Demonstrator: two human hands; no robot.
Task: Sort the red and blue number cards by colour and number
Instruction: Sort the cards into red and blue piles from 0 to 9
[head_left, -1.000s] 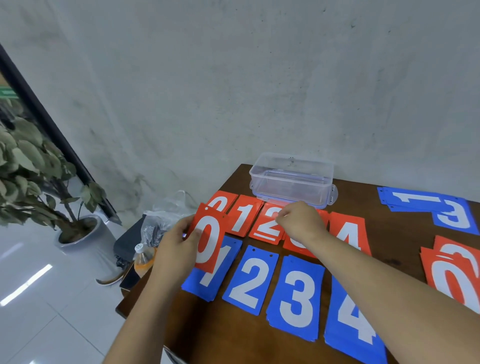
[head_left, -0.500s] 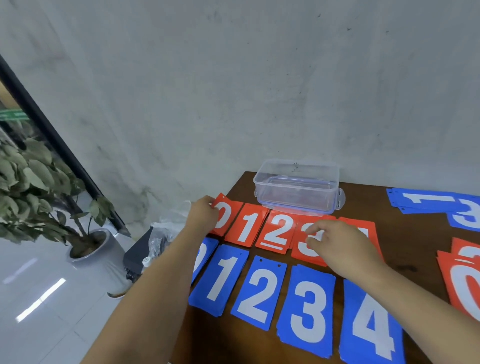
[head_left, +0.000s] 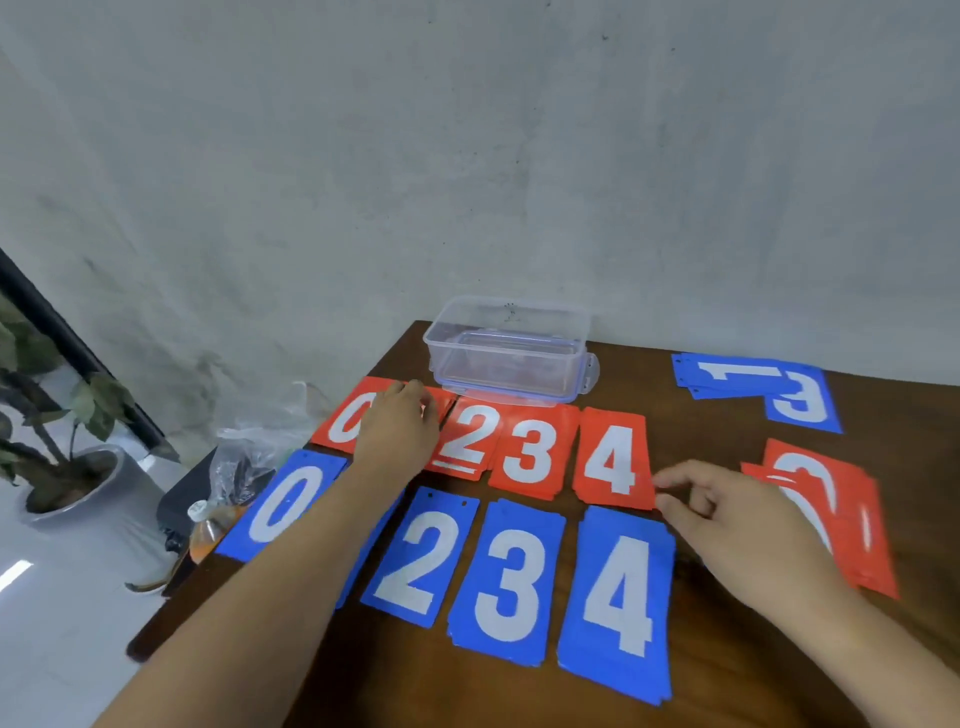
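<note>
On the brown table (head_left: 737, 670) lie two rows of number cards. The back row is red: red 0 (head_left: 340, 423), a card hidden under my left hand (head_left: 400, 428), red 2 (head_left: 470, 436), red 3 (head_left: 530, 454) and red 4 (head_left: 610, 460). The front row is blue: blue 0 (head_left: 283, 504), one card covered by my forearm, blue 2 (head_left: 421, 561), blue 3 (head_left: 506, 579), blue 4 (head_left: 618, 597). My left hand lies flat on the red row between 0 and 2. My right hand (head_left: 727, 514) pinches the lower right edge of the red 4.
A clear plastic box (head_left: 509, 353) stands behind the red row. A loose red pile (head_left: 836, 514) lies at the right, a blue pile (head_left: 753, 384) at the back right. Off the table's left edge are a plastic bag (head_left: 249, 452), a bottle (head_left: 208, 530) and a potted plant (head_left: 57, 467).
My left hand has laid the red 0 at the left end of the red row and slid right onto the neighbouring card. My right hand moved from the red 3 to the red 4's edge.
</note>
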